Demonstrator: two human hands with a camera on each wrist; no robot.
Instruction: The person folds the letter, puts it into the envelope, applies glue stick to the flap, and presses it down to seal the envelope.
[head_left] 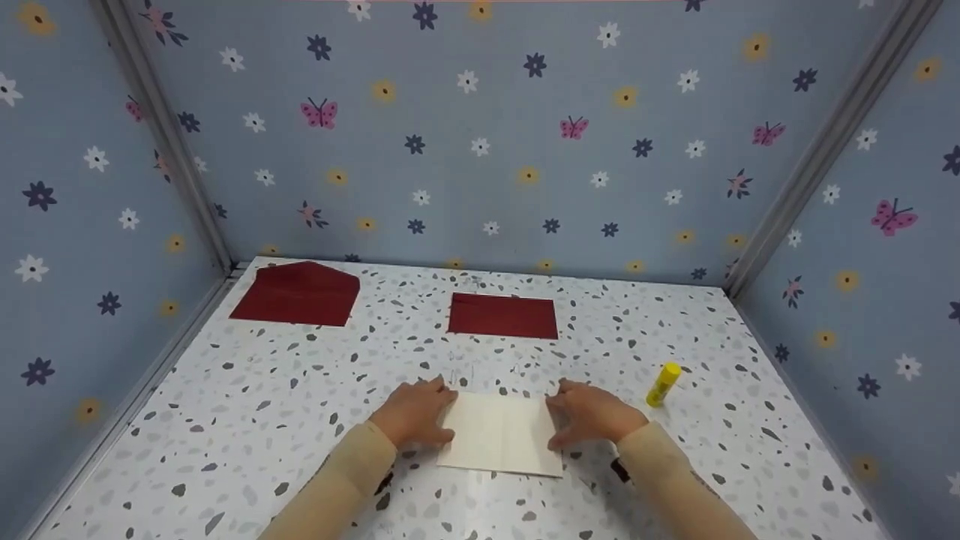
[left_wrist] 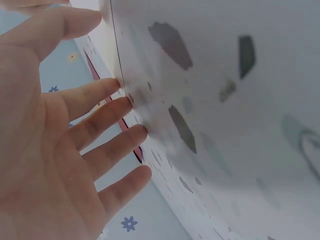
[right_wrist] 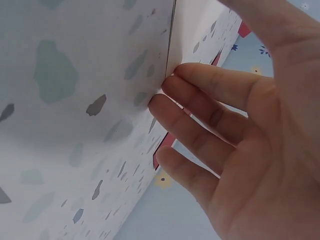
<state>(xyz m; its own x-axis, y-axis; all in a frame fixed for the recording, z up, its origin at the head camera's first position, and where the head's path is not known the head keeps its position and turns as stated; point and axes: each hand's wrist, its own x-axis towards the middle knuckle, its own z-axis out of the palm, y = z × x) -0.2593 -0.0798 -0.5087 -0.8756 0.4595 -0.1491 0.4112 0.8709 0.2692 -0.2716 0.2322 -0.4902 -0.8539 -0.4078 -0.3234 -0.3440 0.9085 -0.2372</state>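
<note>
1. On my head feed, a dark red pointed piece [head_left: 300, 295], shaped like an envelope with its flap up, lies flat by the far left corner of the counter [head_left: 300, 390]; whether anything is inside, I can't tell.
2. I have a yellow tube [head_left: 664, 385] toward the counter's right edge, its contents hidden from me.
3. The cream paper [head_left: 501, 433], creased down its middle, lies toward the counter's near edge, directly between the two sets of fingers. Beyond it I see a dark red rectangle [head_left: 502, 316] near the middle of the far edge.
4. On the left hand [head_left: 415, 414], I see fingers [left_wrist: 115, 148] fanned wide and nearly straight, touching the paper's left edge, thumb over that edge.
5. The right hand [head_left: 596, 412] has its fingers extended and slightly bent, tips at the paper's right edge, touching rather than gripping.
</note>
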